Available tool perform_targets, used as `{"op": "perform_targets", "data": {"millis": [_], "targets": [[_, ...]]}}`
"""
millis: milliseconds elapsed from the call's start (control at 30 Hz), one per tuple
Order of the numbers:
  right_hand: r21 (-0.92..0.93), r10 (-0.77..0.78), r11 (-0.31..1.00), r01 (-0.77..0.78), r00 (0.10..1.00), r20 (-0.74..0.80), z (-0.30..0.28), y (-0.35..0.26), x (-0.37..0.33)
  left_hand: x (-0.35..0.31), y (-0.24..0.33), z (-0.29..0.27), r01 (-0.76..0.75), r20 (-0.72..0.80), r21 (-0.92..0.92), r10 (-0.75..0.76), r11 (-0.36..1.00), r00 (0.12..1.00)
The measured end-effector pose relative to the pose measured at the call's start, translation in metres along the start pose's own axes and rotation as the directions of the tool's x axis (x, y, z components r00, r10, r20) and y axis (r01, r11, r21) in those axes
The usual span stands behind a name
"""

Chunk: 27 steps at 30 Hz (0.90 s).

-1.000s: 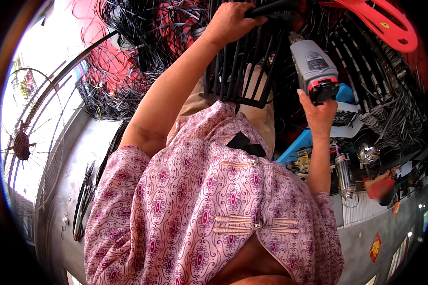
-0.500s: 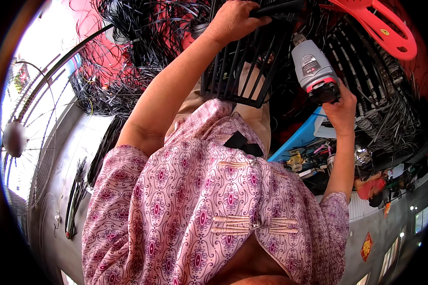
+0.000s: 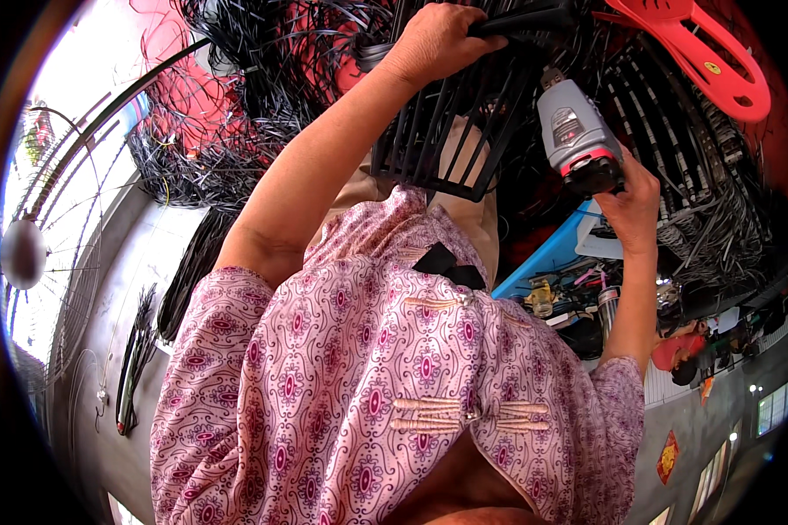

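Observation:
My left hand [image 3: 442, 39] reaches to the top of the view, its fingers curled on a smooth black curved bar [image 3: 534, 19]. This bar appears to belong to a black slatted frame [image 3: 455, 185] that rests upright by my lap, between my knees. In my right hand [image 3: 635, 206] is a grey-and-red cordless power tool [image 3: 573, 127], gripped by its handle. Its metal nose points up toward the far end of the bar, close to the frame's right side but apart from it. Part of my right fingers is hidden behind the tool.
Tangled black plastic strips [image 3: 263, 105] pile up at the far left. A red plastic stool [image 3: 718, 70] stands at the far right. Beside my right arm sit a blue container [image 3: 543, 254] and a glass jar [image 3: 541, 297]. A standing fan [image 3: 24, 254] is at left; another person [image 3: 678, 350] is at right.
The power tool and my right hand have shifted slightly downward. My left hand has moved a little to the right, still holding the black bar.

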State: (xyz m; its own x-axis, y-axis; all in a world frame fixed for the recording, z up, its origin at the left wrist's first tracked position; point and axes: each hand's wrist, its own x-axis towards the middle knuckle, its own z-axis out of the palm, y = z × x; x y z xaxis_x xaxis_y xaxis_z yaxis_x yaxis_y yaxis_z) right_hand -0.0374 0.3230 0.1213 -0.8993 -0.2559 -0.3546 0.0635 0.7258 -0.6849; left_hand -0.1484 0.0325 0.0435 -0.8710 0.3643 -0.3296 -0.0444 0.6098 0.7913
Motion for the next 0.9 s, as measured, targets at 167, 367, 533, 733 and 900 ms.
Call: {"op": "perform_targets", "data": {"millis": [167,367,533,733,900], "targets": [[-0.053,-0.026,0.998,0.026,1.000,0.002,-0.0024,0.0000,0.0029,-0.0001,-0.0007,-0.0008,-0.015,-0.008,-0.010,0.015,1.000,1.000],[-0.082,-0.047,0.996,0.047,0.999,-0.009,-0.0022,0.0002,0.0046,-0.0010,-0.0011,-0.0011,-0.014,-0.014,-0.038,0.013,0.999,1.000],[-0.104,-0.065,0.992,0.065,0.998,0.002,-0.0044,-0.0022,0.0067,-0.0009,-0.0017,0.0008,-0.009,-0.014,-0.035,0.009,0.999,1.000],[-0.121,-0.090,0.989,0.090,0.996,0.004,-0.0057,-0.0028,0.0078,-0.0005,0.0022,-0.0032,0.028,0.021,-0.042,-0.027,0.999,0.999],[-0.138,-0.098,0.986,0.099,0.995,0.013,-0.0078,-0.0008,0.0084,-0.0007,0.0005,-0.0006,0.013,0.007,-0.034,-0.013,0.999,1.000]]}}
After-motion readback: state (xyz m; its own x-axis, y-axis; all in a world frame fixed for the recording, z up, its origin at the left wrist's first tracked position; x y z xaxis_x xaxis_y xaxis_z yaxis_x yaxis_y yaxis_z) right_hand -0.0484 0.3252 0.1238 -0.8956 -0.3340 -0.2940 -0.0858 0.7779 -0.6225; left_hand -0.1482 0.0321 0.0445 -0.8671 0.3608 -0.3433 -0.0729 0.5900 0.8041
